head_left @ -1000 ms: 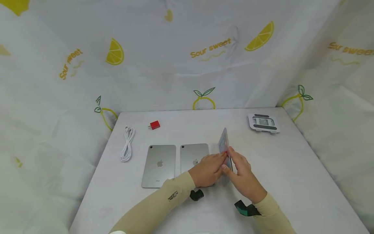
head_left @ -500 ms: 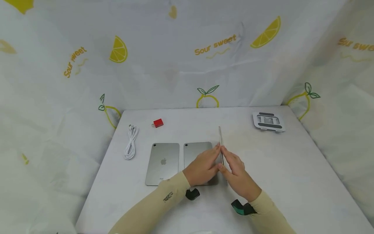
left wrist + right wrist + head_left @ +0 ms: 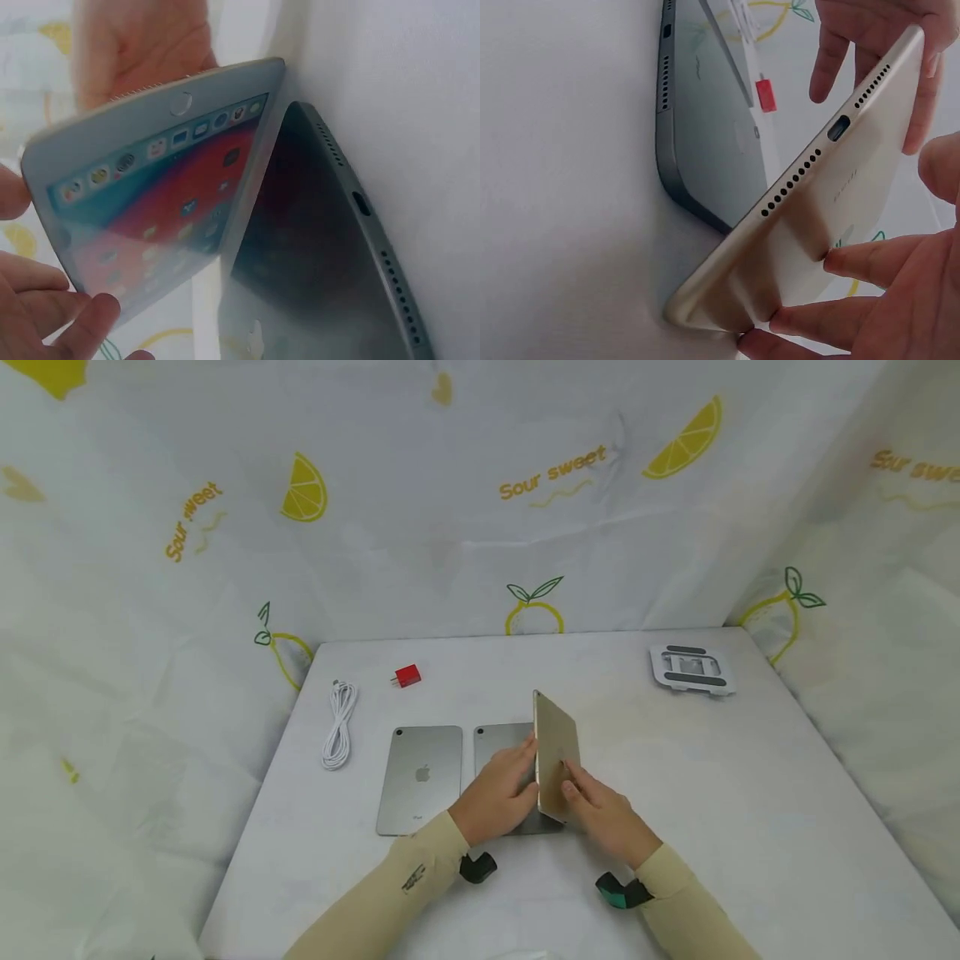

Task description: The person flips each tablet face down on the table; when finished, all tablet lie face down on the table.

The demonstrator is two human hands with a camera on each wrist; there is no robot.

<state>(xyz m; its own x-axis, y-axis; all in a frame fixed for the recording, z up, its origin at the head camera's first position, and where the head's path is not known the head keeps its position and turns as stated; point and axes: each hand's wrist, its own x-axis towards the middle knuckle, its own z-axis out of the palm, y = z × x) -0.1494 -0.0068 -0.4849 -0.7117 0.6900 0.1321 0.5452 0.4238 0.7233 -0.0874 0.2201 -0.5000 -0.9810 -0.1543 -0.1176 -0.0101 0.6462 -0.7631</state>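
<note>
A gold tablet (image 3: 557,753) stands on its long edge, leaning left over a grey tablet (image 3: 501,745) that lies face down. Both hands hold it. My left hand (image 3: 504,787) is on the screen side with fingers curled over the edge. My right hand (image 3: 592,806) has thumb and fingertips on the gold back. In the left wrist view the gold tablet's lit screen (image 3: 157,202) shows app icons above the grey tablet (image 3: 322,262). The right wrist view shows the gold tablet's back (image 3: 832,217), its port edge, and my right fingertips (image 3: 870,300) against it.
A second grey tablet (image 3: 420,777) lies face down left of the first. A coiled white cable (image 3: 339,735) and a red charger plug (image 3: 407,676) are at the back left. A white folding stand (image 3: 692,668) sits back right on the white table (image 3: 750,793).
The gold tablet has tipped from screen-right through edge-on upright to leaning left over the grey tablet, its gold back now showing. Both hands shifted slightly left with it.
</note>
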